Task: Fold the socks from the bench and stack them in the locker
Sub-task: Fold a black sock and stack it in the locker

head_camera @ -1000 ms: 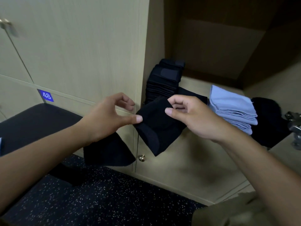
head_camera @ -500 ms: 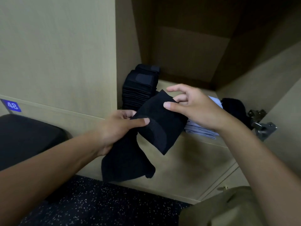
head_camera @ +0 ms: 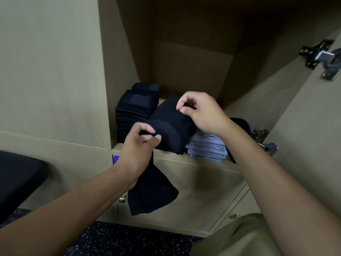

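A folded black sock is held between both hands at the front edge of the open locker's shelf. My right hand pinches its upper far corner. My left hand pinches its lower near corner, and a second black sock hangs down from under that hand. Inside the locker a tall stack of folded black socks stands at the left. A stack of folded light blue socks lies right of the held sock, with a dark pile behind my right forearm.
The black padded bench is at the lower left. The locker's open door with metal hinges is at the right. Closed locker doors with small knobs sit below the shelf. Dark speckled floor lies underneath.
Both hands have carried the folded black sock up and forward to the locker shelf edge. The view has shifted right toward the locker, and the bench has slid to the left edge.
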A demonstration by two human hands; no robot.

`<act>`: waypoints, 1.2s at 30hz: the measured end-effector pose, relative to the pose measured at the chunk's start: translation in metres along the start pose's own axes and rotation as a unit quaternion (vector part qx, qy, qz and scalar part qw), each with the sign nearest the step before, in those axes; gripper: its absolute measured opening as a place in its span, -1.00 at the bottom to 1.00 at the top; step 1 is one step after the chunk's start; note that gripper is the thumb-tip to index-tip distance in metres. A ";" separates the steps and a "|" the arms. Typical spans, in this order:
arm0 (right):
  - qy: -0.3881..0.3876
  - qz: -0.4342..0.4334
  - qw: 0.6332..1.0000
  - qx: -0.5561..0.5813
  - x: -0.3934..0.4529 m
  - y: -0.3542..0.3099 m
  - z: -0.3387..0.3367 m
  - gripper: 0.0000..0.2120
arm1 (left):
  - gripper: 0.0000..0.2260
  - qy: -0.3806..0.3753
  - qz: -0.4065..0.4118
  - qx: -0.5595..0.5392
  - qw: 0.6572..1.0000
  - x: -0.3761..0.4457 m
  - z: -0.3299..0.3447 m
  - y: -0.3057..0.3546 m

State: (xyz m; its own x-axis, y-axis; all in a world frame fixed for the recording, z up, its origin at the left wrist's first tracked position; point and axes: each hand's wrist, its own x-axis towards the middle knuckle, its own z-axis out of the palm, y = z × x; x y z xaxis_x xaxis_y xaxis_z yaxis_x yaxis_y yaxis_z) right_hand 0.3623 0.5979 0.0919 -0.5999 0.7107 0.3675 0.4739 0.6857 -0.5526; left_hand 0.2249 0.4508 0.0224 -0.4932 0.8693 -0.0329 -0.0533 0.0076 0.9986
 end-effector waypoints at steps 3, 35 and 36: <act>-0.014 0.025 0.999 -0.024 0.010 0.003 0.001 -0.73 | -0.84 -0.052 0.018 0.024 0.998 0.000 -0.001 -0.002; -0.114 0.012 0.978 -0.173 0.072 0.034 0.040 -0.76 | -0.46 -0.210 -0.008 0.100 0.972 0.036 -0.027 -0.005; -0.109 0.008 0.978 -0.177 0.070 0.033 0.040 -0.78 | -0.45 -0.212 -0.005 0.102 0.972 0.036 -0.026 -0.005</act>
State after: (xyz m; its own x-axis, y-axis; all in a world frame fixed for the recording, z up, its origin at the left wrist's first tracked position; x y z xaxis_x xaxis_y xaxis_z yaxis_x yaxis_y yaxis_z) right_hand 0.3101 0.6639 0.0698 -0.6950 0.6985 0.1705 0.6555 0.7130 -0.2488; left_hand 0.1846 0.4688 0.0151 -0.0892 0.9939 -0.0647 0.1378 0.0767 0.9875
